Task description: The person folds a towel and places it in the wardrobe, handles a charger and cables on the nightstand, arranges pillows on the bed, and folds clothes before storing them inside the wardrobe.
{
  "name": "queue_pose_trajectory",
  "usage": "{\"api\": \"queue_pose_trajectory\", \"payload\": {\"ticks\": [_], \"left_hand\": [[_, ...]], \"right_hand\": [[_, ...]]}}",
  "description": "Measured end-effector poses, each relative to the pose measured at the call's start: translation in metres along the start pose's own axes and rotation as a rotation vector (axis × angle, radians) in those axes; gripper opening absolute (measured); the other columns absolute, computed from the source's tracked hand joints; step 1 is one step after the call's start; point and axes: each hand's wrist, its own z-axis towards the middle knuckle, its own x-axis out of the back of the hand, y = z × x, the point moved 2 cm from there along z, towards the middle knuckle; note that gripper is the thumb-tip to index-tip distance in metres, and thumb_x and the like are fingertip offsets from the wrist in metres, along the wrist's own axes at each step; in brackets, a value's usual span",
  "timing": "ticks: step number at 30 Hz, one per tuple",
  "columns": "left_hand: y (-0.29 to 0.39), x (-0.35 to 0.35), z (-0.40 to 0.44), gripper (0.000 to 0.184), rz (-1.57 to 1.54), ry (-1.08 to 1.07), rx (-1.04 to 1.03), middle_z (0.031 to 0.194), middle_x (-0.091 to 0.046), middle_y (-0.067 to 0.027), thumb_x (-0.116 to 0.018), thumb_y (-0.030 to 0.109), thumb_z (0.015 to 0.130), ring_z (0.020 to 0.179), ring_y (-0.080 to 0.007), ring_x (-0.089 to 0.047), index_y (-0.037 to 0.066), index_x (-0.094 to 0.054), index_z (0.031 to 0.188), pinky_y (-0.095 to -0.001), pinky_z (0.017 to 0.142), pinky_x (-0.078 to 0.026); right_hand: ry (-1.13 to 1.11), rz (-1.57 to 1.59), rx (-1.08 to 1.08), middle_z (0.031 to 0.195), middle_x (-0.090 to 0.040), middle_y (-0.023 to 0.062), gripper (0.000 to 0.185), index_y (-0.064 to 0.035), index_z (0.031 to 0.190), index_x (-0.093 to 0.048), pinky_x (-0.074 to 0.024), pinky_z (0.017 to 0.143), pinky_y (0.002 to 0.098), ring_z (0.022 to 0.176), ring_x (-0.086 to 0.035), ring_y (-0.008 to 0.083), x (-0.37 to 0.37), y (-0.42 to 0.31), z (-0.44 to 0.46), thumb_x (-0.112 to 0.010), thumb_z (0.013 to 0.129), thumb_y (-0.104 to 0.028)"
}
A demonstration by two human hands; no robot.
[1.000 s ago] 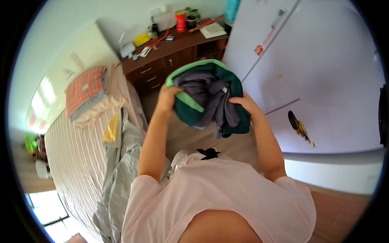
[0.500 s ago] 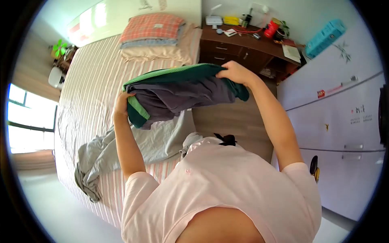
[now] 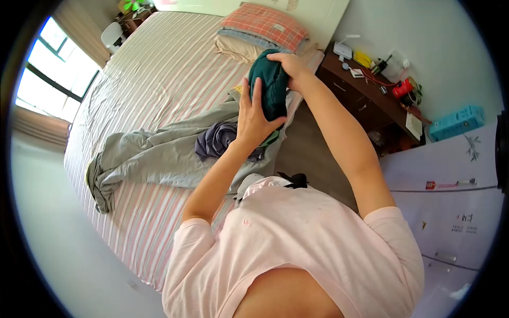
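A dark green garment with a light green edge is bunched up above the striped bed. My right hand grips its upper right side, thumb over the cloth. My left hand lies against its lower left side, fingers spread apart and the thumb pointing right. Below and behind my left wrist, dark purple-grey cloth shows over the grey blanket; whether it is joined to the green part is hidden.
The striped bed carries a checked pillow at its head. A brown desk with small items stands at the right, beside a pale wardrobe. A window is at the left.
The view has swung from the wardrobe toward the bed. The garment, spread between my hands before, is now bunched, and my hands are closer together. My left fingers have opened.
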Motion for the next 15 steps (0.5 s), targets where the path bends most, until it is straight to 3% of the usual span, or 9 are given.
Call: {"api": "queue_pose_trajectory", "payload": {"ticks": [1, 2, 3, 5, 7, 11, 13, 14, 15], "left_hand": [[-0.008, -0.003, 0.001, 0.099, -0.079, 0.074, 0.122, 0.137, -0.019, -0.0251, -0.076, 0.029, 0.061, 0.122, -0.0415, -0.029, 0.01, -0.016, 0.137, -0.0431, 0.096, -0.032], [-0.012, -0.002, 0.006, 0.072, -0.192, 0.109, 0.234, 0.119, -0.045, -0.0249, -0.069, 0.026, 0.067, 0.105, -0.0401, -0.048, 0.003, -0.037, 0.127, -0.0405, 0.085, -0.042], [-0.021, -0.002, 0.011, 0.072, -0.182, 0.121, 0.239, 0.119, -0.045, -0.0249, -0.069, 0.026, 0.067, 0.105, -0.0401, -0.048, 0.003, -0.037, 0.127, -0.0405, 0.085, -0.042], [-0.043, -0.005, 0.022, 0.044, -0.173, 0.042, 0.35, 0.09, -0.06, -0.0205, -0.062, 0.023, 0.074, 0.085, -0.0367, -0.057, 0.001, -0.053, 0.111, -0.0392, 0.075, -0.044], [-0.024, 0.019, 0.042, 0.03, -0.281, 0.146, 0.372, 0.076, -0.06, -0.0198, -0.056, 0.023, 0.079, 0.076, -0.0364, -0.058, 0.0, -0.058, 0.098, -0.0384, 0.07, -0.043], [-0.033, 0.033, 0.079, 0.031, -0.464, 0.172, 0.449, 0.071, -0.059, -0.0194, -0.054, 0.027, 0.082, 0.071, -0.032, -0.059, -0.003, -0.059, 0.086, -0.0358, 0.064, -0.042], [-0.024, 0.044, 0.096, 0.03, -0.434, 0.111, 0.444, 0.072, -0.06, -0.0191, -0.054, 0.026, 0.081, 0.072, -0.0324, -0.06, -0.003, -0.06, 0.087, -0.0363, 0.065, -0.043], [-0.018, 0.049, 0.103, 0.029, -0.408, 0.041, 0.438, 0.074, -0.061, -0.0188, -0.054, 0.025, 0.081, 0.074, -0.0327, -0.06, -0.002, -0.06, 0.087, -0.0368, 0.066, -0.044], [-0.016, 0.055, 0.108, 0.029, -0.402, 0.045, 0.435, 0.074, -0.061, -0.0188, -0.054, 0.025, 0.081, 0.074, -0.0327, -0.06, -0.002, -0.06, 0.087, -0.0368, 0.066, -0.044]], "right_hand": [[-0.022, -0.007, -0.002, 0.082, -0.062, 0.0089, 0.022, -0.0015, 0.091, -0.059, -0.05, 0.065, 0.033, 0.069, -0.061, 0.0195, 0.001, -0.001, 0.003, -0.06, 0.078, -0.02], [-0.099, 0.025, 0.013, 0.081, -0.062, 0.0074, 0.022, -0.0026, 0.091, -0.059, -0.0499, 0.066, 0.0327, 0.07, -0.06, 0.0187, -0.001, -0.003, 0.003, -0.059, 0.079, -0.021], [-0.173, 0.06, 0.026, 0.081, -0.062, 0.0059, 0.021, -0.0038, 0.091, -0.059, -0.0498, 0.067, 0.0325, 0.072, -0.06, 0.018, -0.002, -0.005, 0.003, -0.059, 0.08, -0.022], [-0.218, -0.06, 0.052, 0.082, -0.061, 0.0034, 0.022, -0.0057, 0.091, -0.059, -0.0492, 0.069, 0.0312, 0.074, -0.06, 0.016, -0.001, -0.009, -0.004, -0.06, 0.08, -0.025], [-0.239, -0.279, 0.154, 0.081, -0.06, 0.0021, 0.028, -0.0036, 0.093, -0.059, -0.0485, 0.068, 0.0289, 0.072, -0.059, 0.0136, 0.0, -0.015, -0.013, -0.063, 0.079, -0.028], [-0.31, -0.542, 0.307, 0.09, -0.062, 0.0086, 0.046, 0.0006, 0.099, -0.059, -0.0476, 0.065, 0.0296, 0.083, -0.059, 0.0152, 0.012, -0.01, -0.015, -0.068, 0.073, -0.037], [-0.225, -1.082, 0.545, 0.09, -0.062, 0.0141, 0.049, 0.0022, 0.101, -0.058, -0.0466, 0.069, 0.0315, 0.083, -0.06, 0.0183, 0.017, -0.012, -0.018, -0.067, 0.072, -0.036], [-0.229, -1.122, 0.413, 0.09, -0.061, 0.0184, 0.039, -0.0014, 0.099, -0.06, -0.0459, 0.071, 0.0341, 0.083, -0.06, 0.0253, 0.021, -0.012, -0.01, -0.063, 0.074, -0.031], [-0.233, -1.12, 0.419, 0.09, -0.061, 0.0184, 0.039, -0.0014, 0.099, -0.06, -0.0459, 0.071, 0.0341, 0.083, -0.06, 0.0253, 0.026, -0.015, -0.007, -0.063, 0.074, -0.031]]}}
